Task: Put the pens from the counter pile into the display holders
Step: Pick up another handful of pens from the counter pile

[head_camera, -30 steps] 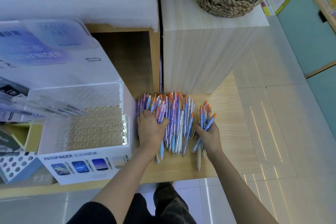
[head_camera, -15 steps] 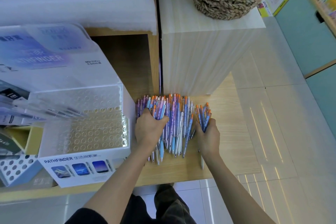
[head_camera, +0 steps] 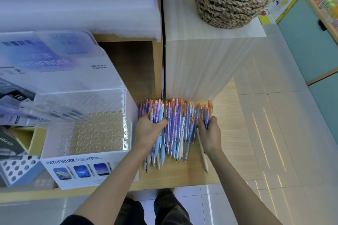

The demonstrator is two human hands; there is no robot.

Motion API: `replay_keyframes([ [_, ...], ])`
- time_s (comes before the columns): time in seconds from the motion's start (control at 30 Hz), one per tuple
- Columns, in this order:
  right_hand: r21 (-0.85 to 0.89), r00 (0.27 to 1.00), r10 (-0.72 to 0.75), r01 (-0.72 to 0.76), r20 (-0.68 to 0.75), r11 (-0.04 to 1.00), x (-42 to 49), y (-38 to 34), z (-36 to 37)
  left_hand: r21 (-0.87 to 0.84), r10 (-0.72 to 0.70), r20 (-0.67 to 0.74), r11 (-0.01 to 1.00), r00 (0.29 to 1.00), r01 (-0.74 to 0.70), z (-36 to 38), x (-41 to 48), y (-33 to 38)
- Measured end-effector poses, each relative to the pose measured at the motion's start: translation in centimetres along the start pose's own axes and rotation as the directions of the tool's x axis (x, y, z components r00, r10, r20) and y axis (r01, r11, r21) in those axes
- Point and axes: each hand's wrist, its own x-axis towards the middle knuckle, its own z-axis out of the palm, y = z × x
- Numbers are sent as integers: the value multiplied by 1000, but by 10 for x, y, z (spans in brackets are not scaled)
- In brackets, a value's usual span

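Wooden counter: carrying pen pile.
Left hand: fingers gripping pens.
Right hand: apparently clasping a smaller bunch.
Display holder: sitting left.

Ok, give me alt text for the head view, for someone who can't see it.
Both hands grip bunches of pens in a pile on a wooden counter: the left hand on the pile's left side, the right hand on its right. A clear holder full of empty holes stands left of the pile, and one white pen lies loose beside the right wrist.
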Motion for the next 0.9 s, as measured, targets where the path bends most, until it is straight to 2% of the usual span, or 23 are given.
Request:
replay_keyframes([
  [0.17,201,993,14,-37,113,979,3,-3,-10,-22,42,23,999,999,-42,-4,-1,5],
  [0.27,346,986,10,-68,168,936,0,-9,-16,-118,23,58,993,998,-16,-9,-4,7],
  [0.37,401,978,-41,-45,203,915,-9,-25,-15,-194,-4,126,981,992,29,-15,-9,8],
  [0.5,500,955,-125,-27,267,865,-39,-54,-6,-199,-28,103,979,994,48,-27,-18,6],
  [0.67,551,917,-162,-72,364,831,-82,-88,7,-362,39,99,932,994,0,-57,-38,7],
  [0.9,559,868,-242,-49,434,827,-133,-131,34,-451,106,54,890,993,-71,-116,-68,3],
])
